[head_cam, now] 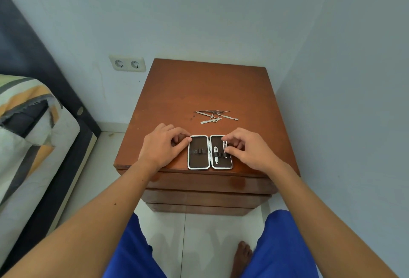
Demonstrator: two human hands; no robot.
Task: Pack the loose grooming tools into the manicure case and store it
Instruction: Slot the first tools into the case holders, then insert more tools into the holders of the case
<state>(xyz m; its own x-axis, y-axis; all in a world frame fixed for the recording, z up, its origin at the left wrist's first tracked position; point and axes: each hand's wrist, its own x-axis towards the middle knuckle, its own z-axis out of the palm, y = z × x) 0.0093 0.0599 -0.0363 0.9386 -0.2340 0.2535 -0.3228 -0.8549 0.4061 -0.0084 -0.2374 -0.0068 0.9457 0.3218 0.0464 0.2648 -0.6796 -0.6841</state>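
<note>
On the wooden worktop (pixel 199 87), your left hand (pixel 162 144) steadies the open manicure case (pixel 209 152); your right hand (pixel 245 148) pinches the nail clipper (pixel 225 148) into its loop. Several loose tools (pixel 215 115) remain unpacked.

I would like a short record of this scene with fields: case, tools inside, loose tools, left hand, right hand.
case: lies open near the front edge of the nightstand
tools inside: two, both in the right half, under the straps
loose tools: small pile behind the case, apart from it
left hand: fingers touch the case's left edge
right hand: pinches the clipper in the right half
</note>
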